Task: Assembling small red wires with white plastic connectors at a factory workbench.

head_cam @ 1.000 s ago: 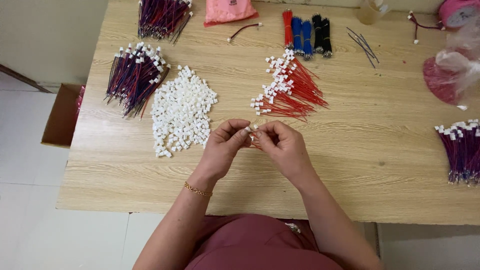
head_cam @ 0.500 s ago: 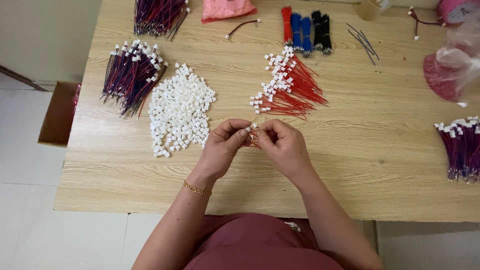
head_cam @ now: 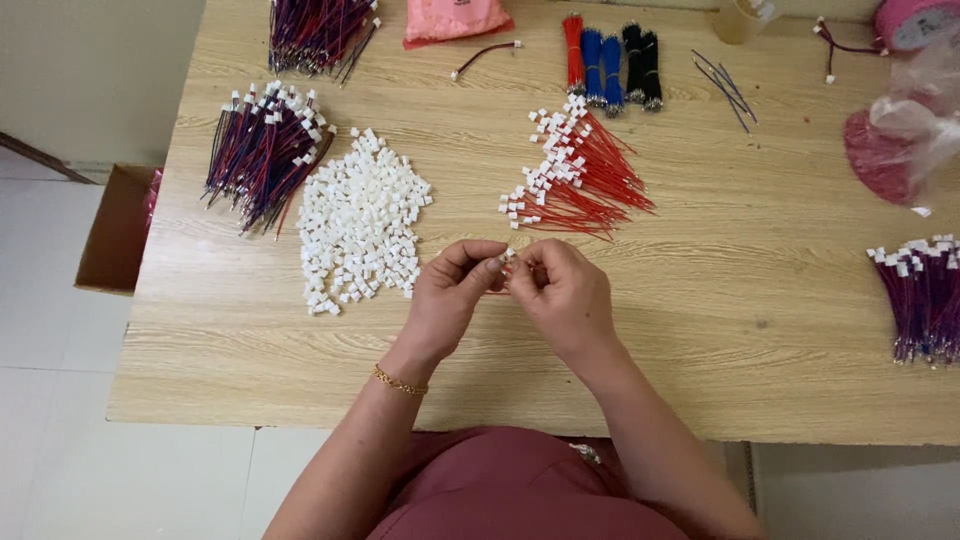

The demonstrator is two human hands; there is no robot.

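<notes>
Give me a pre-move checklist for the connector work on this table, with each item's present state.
1. Small white connector pinched between both hands: ok, it shows at the fingertips.
2. Left hand and right hand meet above the wooden table: ok.
3. Wire seated in the connector: cannot tell, fingers hide it.
4. Pile of loose white connectors beside the left hand: ok.
5. Bundle of red wires just beyond the hands: ok.
6. Finished purple bundle lies apart, at the table's right edge: ok.
</notes>
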